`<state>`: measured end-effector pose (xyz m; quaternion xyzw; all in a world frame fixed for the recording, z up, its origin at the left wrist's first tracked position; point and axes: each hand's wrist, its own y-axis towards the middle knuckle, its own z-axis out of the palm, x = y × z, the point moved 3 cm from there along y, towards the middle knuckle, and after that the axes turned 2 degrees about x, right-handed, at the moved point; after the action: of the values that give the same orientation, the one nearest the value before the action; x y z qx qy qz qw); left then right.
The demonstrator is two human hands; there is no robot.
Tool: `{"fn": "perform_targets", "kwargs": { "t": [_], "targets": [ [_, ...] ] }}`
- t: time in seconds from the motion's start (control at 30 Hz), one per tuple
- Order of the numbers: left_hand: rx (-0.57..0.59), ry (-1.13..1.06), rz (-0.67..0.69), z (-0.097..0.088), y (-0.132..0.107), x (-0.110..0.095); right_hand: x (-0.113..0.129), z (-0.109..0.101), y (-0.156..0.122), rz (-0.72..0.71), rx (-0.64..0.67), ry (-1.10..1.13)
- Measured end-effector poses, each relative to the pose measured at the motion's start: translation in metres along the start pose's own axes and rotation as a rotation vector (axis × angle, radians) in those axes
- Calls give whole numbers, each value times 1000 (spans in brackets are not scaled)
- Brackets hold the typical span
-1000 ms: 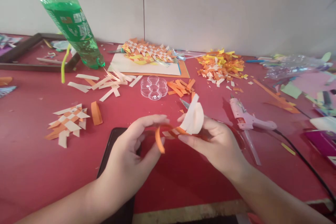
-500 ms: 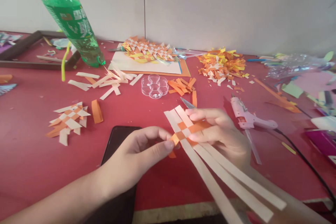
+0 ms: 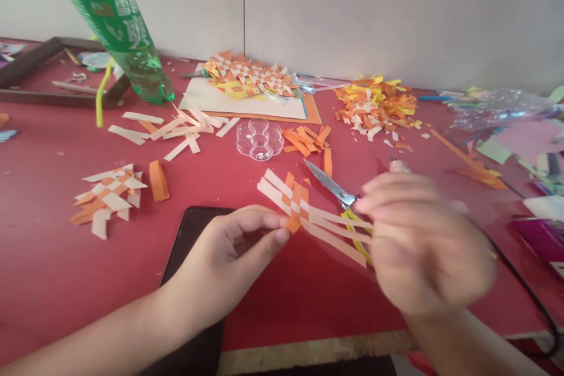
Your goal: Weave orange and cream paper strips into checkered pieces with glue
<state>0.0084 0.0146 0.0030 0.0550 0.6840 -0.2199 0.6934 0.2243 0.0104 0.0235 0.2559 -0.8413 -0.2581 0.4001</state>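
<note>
My left hand is closed, thumb and fingers pinching the orange end of a small piece of woven paper strips. Orange and cream strips cross in its checkered middle, with long cream tails pointing right. My right hand is off the weave, blurred by motion, its fingers bent; what they hold, if anything, I cannot make out. Just left of its fingertips lies a pair of scissors, blades toward the upper left and yellow handles partly behind the paper tails. Behind this hand, the pink glue gun is mostly hidden.
A black phone lies under my left forearm. Left of it is a finished-looking woven fish shape. Farther back stand a green bottle, a clear flower-shaped palette, loose cream strips and a heap of orange scraps.
My right hand has let go of the woven paper and moved right, uncovering the scissors. The weave has turned in my left hand, its tails now pointing more to the right.
</note>
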Motion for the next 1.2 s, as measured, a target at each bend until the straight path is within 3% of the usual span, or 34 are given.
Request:
{"fn": "perform_targets", "kwargs": {
  "t": [0.13, 0.27, 0.53, 0.77, 0.9, 1.2],
  "targets": [
    [45, -16, 32, 2, 1, -3, 15, 13, 7, -66, 84, -62],
    [14, -9, 40, 0, 2, -2, 26, 21, 18, -169, 151, -124],
    [-59, 168, 173, 0, -4, -3, 28, 23, 19, -217, 159, -188],
    [-128, 605, 460, 0, -8, -11, 31, 25, 19, -260, 192, -222],
    [-140, 751, 615, 2, -10, -13, 32, 27, 19, -301, 221, -251],
    [-98, 743, 571, 6, -12, -13, 32, 29, 15, -347, 264, -231]
  ]
}}
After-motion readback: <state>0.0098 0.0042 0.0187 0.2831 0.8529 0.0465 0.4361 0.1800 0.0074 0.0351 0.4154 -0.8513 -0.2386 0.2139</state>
